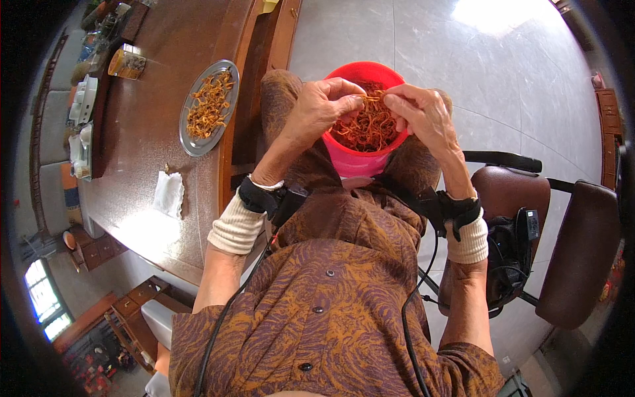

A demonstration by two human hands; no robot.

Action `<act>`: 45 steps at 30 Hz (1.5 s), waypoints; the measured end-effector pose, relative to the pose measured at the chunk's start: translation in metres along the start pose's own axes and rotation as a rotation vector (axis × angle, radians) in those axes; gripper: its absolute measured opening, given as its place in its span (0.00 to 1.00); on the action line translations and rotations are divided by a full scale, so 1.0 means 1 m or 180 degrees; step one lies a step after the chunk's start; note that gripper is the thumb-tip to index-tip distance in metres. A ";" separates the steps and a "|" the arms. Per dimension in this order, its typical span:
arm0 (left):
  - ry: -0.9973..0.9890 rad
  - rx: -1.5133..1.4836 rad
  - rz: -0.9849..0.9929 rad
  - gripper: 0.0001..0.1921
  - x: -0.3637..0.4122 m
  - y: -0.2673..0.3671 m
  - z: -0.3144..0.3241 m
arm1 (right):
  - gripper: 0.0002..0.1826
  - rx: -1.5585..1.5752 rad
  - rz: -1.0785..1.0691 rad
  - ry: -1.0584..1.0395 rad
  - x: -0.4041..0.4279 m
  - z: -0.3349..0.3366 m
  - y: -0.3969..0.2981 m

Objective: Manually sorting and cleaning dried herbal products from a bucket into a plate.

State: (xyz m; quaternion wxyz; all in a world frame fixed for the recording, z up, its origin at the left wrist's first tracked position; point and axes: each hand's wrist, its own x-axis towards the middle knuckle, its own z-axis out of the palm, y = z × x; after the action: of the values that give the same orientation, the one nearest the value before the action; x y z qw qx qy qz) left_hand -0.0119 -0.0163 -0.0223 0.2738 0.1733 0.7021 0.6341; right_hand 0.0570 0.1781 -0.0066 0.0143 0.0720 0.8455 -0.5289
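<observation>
A red and pink plastic bucket (358,161) stands between the knees, holding a tangle of thin orange-brown dried strands (369,130). Above its opening, my left hand (333,101) pinches one end of a few strands (371,98) between thumb and fingertips. Opposite it, my right hand (419,110) has thumb and forefinger closed at the other end of the same strands. The two hands are a short gap apart, with the strands stretched across it. On the table to the left lies an oval metal plate (187,143) bearing more curly, lighter orange strands (211,106).
The wooden table (144,106) runs along the left, bearing a white packet (169,194), a lidded clear jar (127,62) and a tray with white cups (85,99). At the right stands a brown padded chair (513,191) with a black bag and cables (506,258) on it.
</observation>
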 end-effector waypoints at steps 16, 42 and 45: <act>0.0044 -0.0132 -0.0066 0.09 0.000 -0.002 0.001 | 0.08 0.1382 0.0207 0.0122 0.007 0.014 0.013; 0.0222 0.1645 0.0370 0.12 -0.002 -0.009 -0.005 | 0.08 0.1921 0.0343 -0.0118 0.002 -0.001 0.013; 0.0483 0.2285 0.1315 0.16 0.000 -0.014 0.004 | 0.08 0.1980 0.0407 -0.0213 0.002 0.000 0.013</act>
State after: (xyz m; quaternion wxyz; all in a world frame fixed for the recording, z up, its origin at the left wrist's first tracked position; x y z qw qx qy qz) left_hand -0.0079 -0.0156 -0.0366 0.0107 0.3478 0.8471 0.4017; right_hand 0.0569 0.1838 -0.0183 0.0525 0.1085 0.6361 -0.7621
